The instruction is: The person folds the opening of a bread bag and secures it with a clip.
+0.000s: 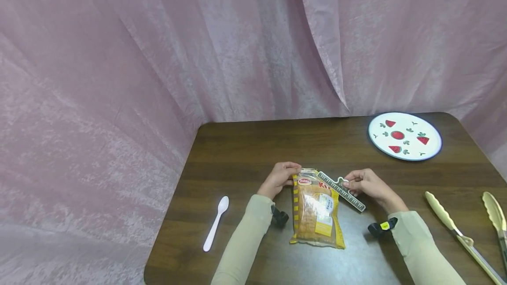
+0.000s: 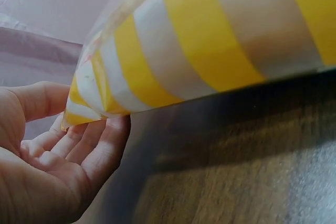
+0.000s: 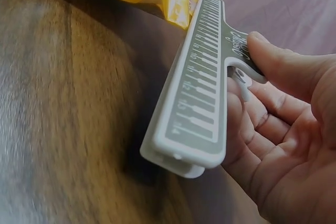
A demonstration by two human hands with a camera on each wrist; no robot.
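A clear plastic bread bag (image 1: pixel 310 208) with yellow stripes lies on the table, a loaf showing inside. My left hand (image 1: pixel 279 177) pinches its top left corner, thumb above and fingers beneath in the left wrist view. With thumb and fingers, my right hand (image 1: pixel 369 184) grips the handle of a long grey-and-white bag clip (image 3: pixel 197 80) printed with piano keys and numbers. That clip sits aslant at the bag's top right corner, its upper end meeting the plastic. How far the corner goes between the clip's bars is hard to see.
On the left lies a white plastic spoon (image 1: pixel 215 224). A white plate (image 1: pixel 413 144) with a fruit pattern stands at the back right. Metal tongs with cream tips (image 1: pixel 447 217) spread across the right side. Pink curtains (image 1: pixel 253 47) hang behind the wooden table (image 1: pixel 237 153).
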